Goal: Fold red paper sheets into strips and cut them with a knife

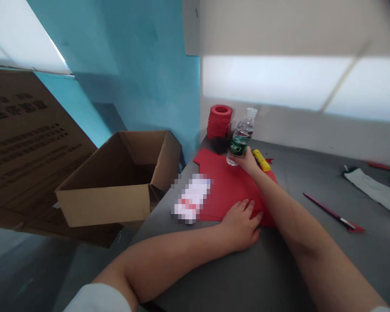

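Note:
A clear plastic water bottle [242, 138] with a white cap and green label leans slightly at the back of the red paper sheets [225, 190]. My right hand [247, 161] is closed around the bottle's lower part. Nearer to me, my left hand [242, 225] lies flat on the front edge of the red sheets, fingers spread. A yellow cylindrical object [261, 160] rests just right of my right hand. Left of the sheets is a phone-shaped item [192, 199], blurred by pixels. Whether the bottle's base touches the paper, I cannot tell.
A stack of red rings [219, 121] stands against the wall, with something dark in front. On the right of the grey table [312, 177] lie a brush-like tool [328, 211] and a white cloth-like item [373, 186]. An open cardboard box [107, 206] stands beyond the table's left edge.

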Tool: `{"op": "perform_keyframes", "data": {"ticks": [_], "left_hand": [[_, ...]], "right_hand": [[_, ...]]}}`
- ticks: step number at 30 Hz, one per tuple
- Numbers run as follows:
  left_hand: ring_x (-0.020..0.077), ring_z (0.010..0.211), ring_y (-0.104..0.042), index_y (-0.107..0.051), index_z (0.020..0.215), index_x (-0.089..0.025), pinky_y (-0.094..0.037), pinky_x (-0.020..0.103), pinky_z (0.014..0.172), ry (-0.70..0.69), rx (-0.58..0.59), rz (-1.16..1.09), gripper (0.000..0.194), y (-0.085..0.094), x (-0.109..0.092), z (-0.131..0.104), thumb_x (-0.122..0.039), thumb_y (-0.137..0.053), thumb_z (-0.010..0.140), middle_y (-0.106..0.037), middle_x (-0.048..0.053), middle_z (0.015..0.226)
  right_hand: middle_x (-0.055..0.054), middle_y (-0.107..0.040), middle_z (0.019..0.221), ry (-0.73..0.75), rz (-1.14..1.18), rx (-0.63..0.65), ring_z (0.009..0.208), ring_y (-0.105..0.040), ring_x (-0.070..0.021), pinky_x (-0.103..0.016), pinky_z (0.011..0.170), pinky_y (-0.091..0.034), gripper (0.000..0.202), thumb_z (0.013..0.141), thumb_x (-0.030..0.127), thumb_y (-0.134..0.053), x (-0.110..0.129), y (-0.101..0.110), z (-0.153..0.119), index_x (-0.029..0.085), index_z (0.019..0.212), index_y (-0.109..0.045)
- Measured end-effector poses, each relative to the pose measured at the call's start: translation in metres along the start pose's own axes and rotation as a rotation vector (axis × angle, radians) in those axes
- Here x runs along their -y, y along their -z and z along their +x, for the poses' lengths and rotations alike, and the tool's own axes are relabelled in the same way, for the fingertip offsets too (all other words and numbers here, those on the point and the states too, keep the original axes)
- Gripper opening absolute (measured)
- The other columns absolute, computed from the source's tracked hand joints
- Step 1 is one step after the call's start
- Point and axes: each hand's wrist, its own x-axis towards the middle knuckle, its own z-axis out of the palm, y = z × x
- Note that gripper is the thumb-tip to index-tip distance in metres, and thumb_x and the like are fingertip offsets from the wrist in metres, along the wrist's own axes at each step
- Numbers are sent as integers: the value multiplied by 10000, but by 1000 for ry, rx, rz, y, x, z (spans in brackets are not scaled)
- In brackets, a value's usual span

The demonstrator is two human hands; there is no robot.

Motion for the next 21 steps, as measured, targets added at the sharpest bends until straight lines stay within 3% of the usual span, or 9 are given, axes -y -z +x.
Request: {"op": "perform_keyframes", "data": {"ticks": [6, 13, 17, 21], "left_hand": [[353, 1325, -331, -433, 1338, -139, -302, 456, 1067, 13, -12, -15, 499, -1, 2, 0, -396, -391, 913, -371, 219, 1406], [347, 1295, -376, -510, 1263, -122, -315, 462, 1062, 0, -9, -5, 462, -1, 2, 3, -387, -431, 894, -417, 208, 1369], [339, 1276, -397, -560, 1212, -131, -307, 469, 1069, -19, -26, 0, 426, -2, 2, 4, -385, -419, 901, -469, 192, 1315], [351, 1304, -357, -558, 1217, -166, -271, 493, 1082, -1, -38, -16, 407, -4, 3, 2, -384, -419, 903, -434, 182, 1352]], "right_hand": [[-53, -639, 964, -57, -7, -17, 926, -616, -259, -431, 818, -473, 674, 503, 438, -791, -2, -7, 8, 229, 1037, -436], [-45, -646, 983, -76, -34, 22, 940, -618, -243, -396, 815, -471, 663, 518, 465, -772, 16, -29, 14, 221, 1037, -441], [-41, -654, 992, -67, -73, 53, 938, -624, -240, -384, 799, -478, 685, 555, 494, -749, 27, -38, 9, 226, 1103, -439], [-111, -639, 1082, -65, -151, 87, 1014, -607, -283, -420, 843, -463, 776, 619, 482, -718, 35, -37, 6, 182, 1258, -396]]}}
